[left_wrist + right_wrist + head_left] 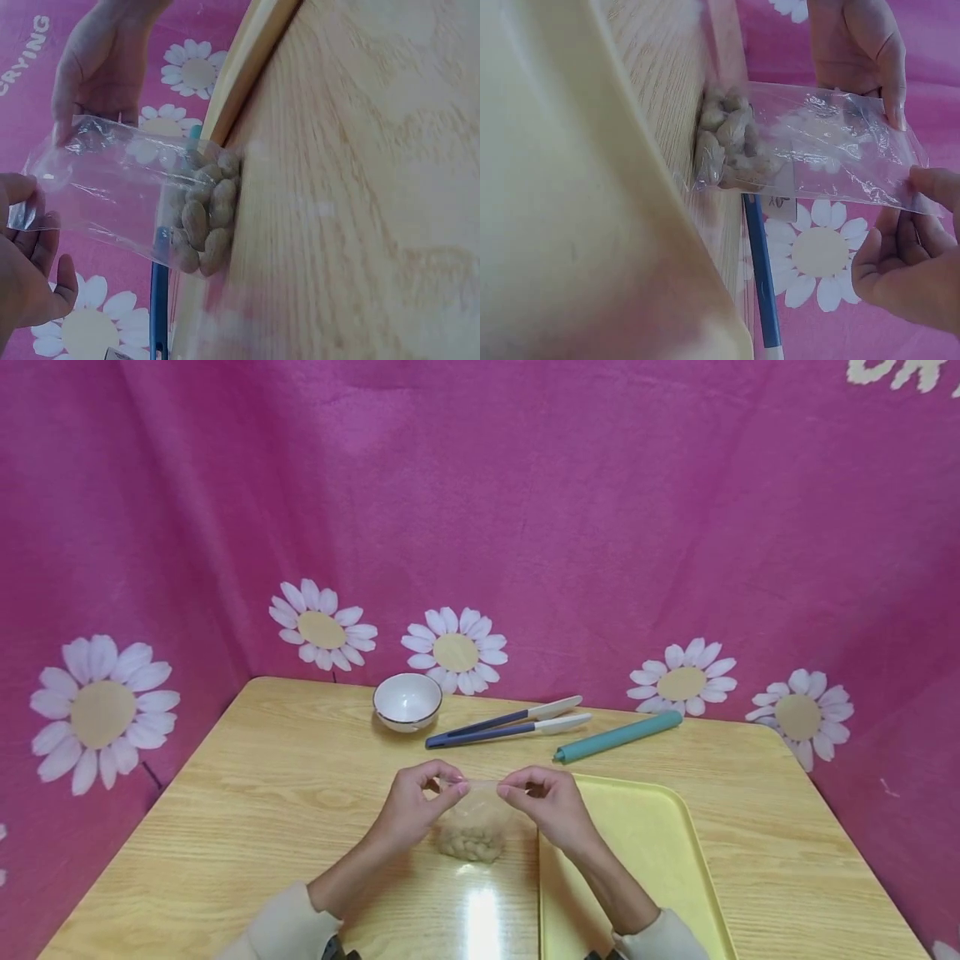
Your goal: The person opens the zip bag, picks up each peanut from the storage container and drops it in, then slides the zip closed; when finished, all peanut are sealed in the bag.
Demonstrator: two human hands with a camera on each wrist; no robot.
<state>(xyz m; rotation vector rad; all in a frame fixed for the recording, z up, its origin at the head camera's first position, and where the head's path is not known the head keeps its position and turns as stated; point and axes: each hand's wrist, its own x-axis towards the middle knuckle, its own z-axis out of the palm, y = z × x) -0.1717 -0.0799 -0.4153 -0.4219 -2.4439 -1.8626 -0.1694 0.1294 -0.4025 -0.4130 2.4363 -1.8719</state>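
A clear plastic bag (474,818) stands upright on the wooden table, with several unshelled peanuts (202,214) gathered at its bottom. At the bag's top left corner, my left hand (417,802) pinches the plastic between thumb and fingers. My right hand (551,806) pinches the opposite top corner, so the upper edge is stretched between both hands. In the right wrist view the peanuts (731,142) rest at the table surface while the film extends up to the fingers. Whether the bag's mouth is sealed, I cannot tell.
A yellow tray (637,827) lies right of the bag, partly under my right forearm. Farther back are a white bowl (407,700), blue-and-white tongs (510,724) and a teal stick-shaped object (618,737). A pink flowered cloth (525,527) hangs behind the table (300,777).
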